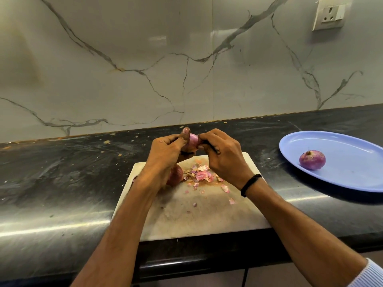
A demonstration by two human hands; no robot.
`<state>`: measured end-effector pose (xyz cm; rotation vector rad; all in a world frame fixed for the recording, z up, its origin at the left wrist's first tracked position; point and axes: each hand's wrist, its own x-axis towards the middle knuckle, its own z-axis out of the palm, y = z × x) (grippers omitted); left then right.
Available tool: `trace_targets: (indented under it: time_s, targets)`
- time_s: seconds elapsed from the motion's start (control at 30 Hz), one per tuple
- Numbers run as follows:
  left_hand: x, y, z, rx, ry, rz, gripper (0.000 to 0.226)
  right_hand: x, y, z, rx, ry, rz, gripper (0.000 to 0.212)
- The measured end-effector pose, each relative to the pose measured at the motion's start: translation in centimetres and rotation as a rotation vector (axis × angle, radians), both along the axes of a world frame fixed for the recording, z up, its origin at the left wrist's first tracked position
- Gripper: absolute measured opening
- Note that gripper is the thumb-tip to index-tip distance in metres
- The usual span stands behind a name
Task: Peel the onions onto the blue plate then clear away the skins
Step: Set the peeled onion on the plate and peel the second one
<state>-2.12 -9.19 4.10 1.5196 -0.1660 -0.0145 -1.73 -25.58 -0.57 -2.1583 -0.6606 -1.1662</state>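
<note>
Nearest me, a striped pale sleeve (371,274) shows at 5 o'clock, and two bare forearms reach forward over a white, stained rectangular cutting board (207,220) that lies on the black stone counter (62,179) with its near edge at the counter's lip. A black wristband (250,184) circles the right wrist.

On the far half of the board, toward 12 o'clock, lies a loose heap of pink papery onion skins (202,175), with a few flakes scattered nearer. At the board's 10 o'clock a reddish-brown unpeeled onion (176,175) rests, partly hidden behind the left wrist.

Above the board's far edge both hands meet around a pale purple onion (193,139). The left hand (165,150) grips it with curled fingers, thumb up against its side. The right hand (223,154) pinches at the onion's right side, fingers bunched together; something thin and dark runs through them that I cannot identify.

At 2 o'clock, well apart from the board, a blue oval plastic plate (352,177) holds one peeled purple onion (312,159).

Beyond is a veined marble wall (145,59), with a white socket (329,14) at 1 o'clock.
</note>
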Motion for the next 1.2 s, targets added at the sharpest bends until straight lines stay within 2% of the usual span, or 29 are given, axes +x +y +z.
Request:
trace_targets:
  time_s: [0.1,0.23,0.3,0.43,0.53,0.7,1.03,1.2]
  targets:
    - [-0.22,0.07,0.47,-0.089,0.026,-0.002,0.043,0.02,0.04,-0.03,0.03,0.02,-0.026,0.016]
    - [-0.34,0.11,0.76,-0.124,0.036,0.033,0.034,-0.18,0.04,0.29,0.106,-0.005,-0.049,0.018]
    - [-0.47,0.13,0.75,-0.1,0.025,0.018,0.033,-0.26,0.11,0.4,0.104,-0.006,-0.022,0.026]
    - [-0.68,0.06,0.8,-0.079,0.023,-0.005,0.026,-0.49,0.37,0.31,0.087,0.097,0.076,0.056]
    - [-0.51,0.07,0.69,-0.056,0.012,0.008,0.024,-0.6,0.73,0.28,0.071,0.099,0.097,0.062]
    - [-0.4,0.0,0.59,-0.057,0.019,0.011,0.021,-0.4,0.75,0.26,0.058,0.06,0.082,0.058]
    - [-0.08,0.0,0.38,-0.036,0.04,0.003,0.032,0.24,0.56,-0.26,0.073,0.031,0.048,0.043]
    - [-0.09,-0.02,0.38,-0.018,0.027,-0.019,0.043,0.15,0.42,0.16,0.147,-0.003,0.055,0.027]
